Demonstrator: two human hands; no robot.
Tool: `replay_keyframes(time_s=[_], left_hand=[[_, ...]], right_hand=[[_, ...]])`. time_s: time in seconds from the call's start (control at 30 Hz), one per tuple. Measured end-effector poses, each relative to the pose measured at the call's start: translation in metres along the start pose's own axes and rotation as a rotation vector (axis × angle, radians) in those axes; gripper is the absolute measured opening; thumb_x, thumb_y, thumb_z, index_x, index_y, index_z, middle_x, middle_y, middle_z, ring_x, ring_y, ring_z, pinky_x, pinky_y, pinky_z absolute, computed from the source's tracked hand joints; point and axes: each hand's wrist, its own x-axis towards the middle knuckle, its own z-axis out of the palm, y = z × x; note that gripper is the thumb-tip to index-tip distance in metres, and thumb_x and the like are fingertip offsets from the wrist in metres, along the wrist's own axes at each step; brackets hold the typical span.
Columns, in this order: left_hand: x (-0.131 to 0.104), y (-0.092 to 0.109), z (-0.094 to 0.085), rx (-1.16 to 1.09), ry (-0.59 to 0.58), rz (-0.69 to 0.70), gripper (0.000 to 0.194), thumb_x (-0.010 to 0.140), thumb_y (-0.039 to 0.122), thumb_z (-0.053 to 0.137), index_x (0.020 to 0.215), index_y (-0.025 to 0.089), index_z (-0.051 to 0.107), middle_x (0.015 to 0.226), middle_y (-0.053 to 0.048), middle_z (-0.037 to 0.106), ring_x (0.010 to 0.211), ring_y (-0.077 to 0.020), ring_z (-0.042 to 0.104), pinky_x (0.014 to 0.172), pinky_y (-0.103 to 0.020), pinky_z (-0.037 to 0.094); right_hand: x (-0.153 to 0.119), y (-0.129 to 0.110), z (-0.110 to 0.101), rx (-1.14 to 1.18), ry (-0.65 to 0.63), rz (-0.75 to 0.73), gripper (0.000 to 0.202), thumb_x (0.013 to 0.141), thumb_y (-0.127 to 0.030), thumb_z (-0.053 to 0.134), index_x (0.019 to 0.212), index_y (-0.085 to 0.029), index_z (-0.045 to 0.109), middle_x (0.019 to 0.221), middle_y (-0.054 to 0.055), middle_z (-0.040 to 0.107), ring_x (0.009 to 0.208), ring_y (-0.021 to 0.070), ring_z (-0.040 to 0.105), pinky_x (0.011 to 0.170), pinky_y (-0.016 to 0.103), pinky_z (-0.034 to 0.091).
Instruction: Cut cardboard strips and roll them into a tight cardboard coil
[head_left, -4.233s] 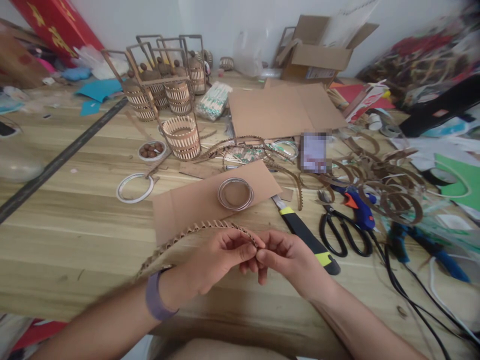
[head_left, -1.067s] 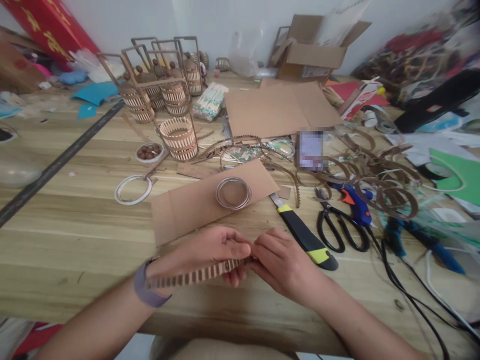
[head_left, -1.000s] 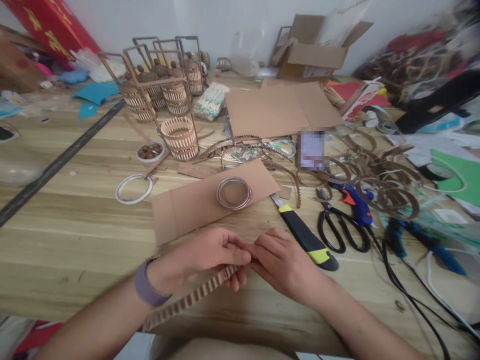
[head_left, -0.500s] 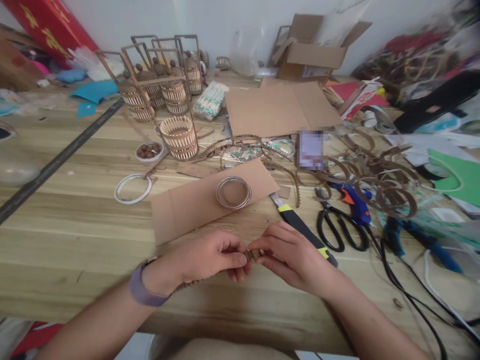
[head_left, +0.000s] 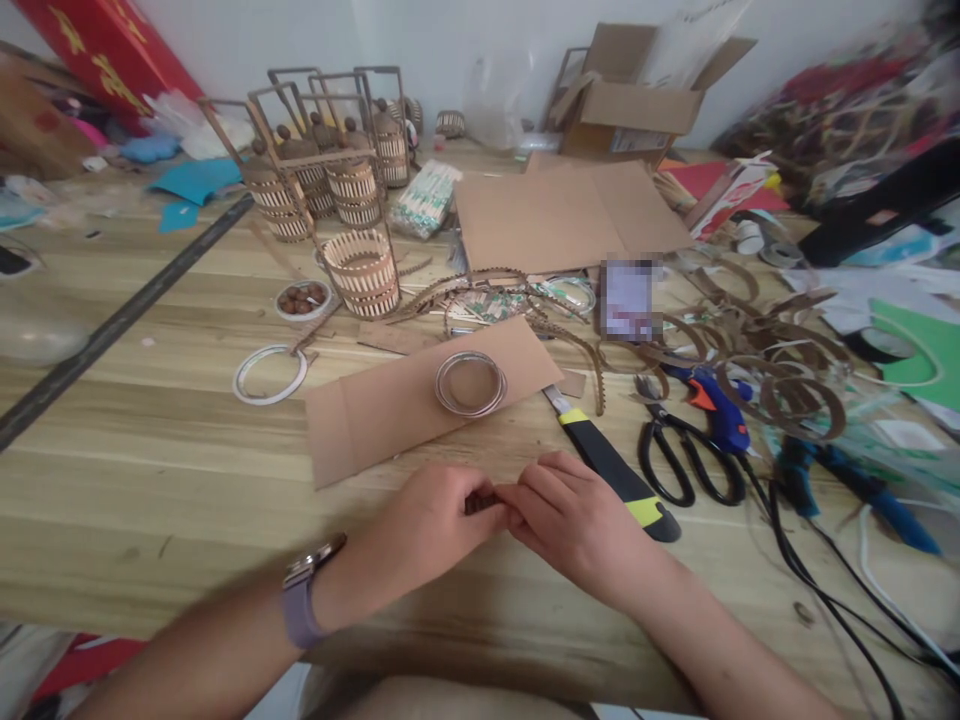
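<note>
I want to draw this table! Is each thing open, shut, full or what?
Strip, mostly hidden
Left hand, pinching the strip
Right hand, fingers curled, grip hidden
Box, flaps open
Bowl, holding brown balls
Front basket, open-topped
Knife, metal end showing
Scissors, handles apart
Glue gun, lying down

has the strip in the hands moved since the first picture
Yes, the strip has drawn back from the near cardboard, whose edge its tail overlapped in view then. Only a dark bit shows now; the rest is hidden.

rough-looking strip [head_left: 480, 502], matt cardboard panel [head_left: 375, 425], smooth wooden tabletop [head_left: 150, 500]
</note>
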Motion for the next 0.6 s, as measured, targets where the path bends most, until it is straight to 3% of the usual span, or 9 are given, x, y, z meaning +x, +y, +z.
replay_keyframes(time_s=[0.2,0.37,0.47,0.6], left_hand=[[-0.002,0.004,-0.006,-0.1,-0.023,0.016,0.023,0.087,0.027,0.06,0.068,0.015,0.064,0.063,0.003,0.056,0.062,-0.0118,0.046,0.055,-0.024,0.029],[0.001,0.003,-0.018,-0.412,-0.231,-0.037,0.036,0.089,0.047,0.06,0.074,0.015,0.065,0.063,0.003,0.055,0.057,-0.0096,0.043,0.051,-0.023,0.03],[0.003,0.002,-0.02,-0.598,-0.332,-0.053,0.045,0.083,0.061,0.063,0.082,0.015,0.064,0.064,0.002,0.057,0.053,-0.0087,0.042,0.048,-0.022,0.03],[0.003,0.003,-0.022,-0.654,-0.38,-0.072,0.049,0.081,0.066,0.063,0.083,0.017,0.058,0.058,0.004,0.055,0.05,-0.0079,0.038,0.048,-0.022,0.027]], right_hand=[[0.002,0.0,-0.004,0.05,0.1,0.031,0.025,0.098,-0.015,0.045,0.083,-0.017,0.065,0.064,0.001,0.057,0.059,0.0152,0.051,0.065,0.031,0.046],[0.001,-0.003,-0.009,0.336,0.245,0.169,0.013,0.096,-0.023,0.055,0.101,-0.018,0.066,0.072,0.001,0.06,0.065,0.0144,0.057,0.062,0.028,0.049],[0.001,-0.005,-0.012,0.546,0.235,0.257,0.012,0.095,-0.022,0.057,0.104,-0.021,0.065,0.077,0.001,0.061,0.065,0.0126,0.06,0.059,0.025,0.051],[0.002,-0.003,-0.014,0.639,0.212,0.337,0.007,0.094,-0.024,0.058,0.096,-0.022,0.064,0.072,-0.001,0.058,0.063,0.013,0.058,0.056,0.024,0.049]])
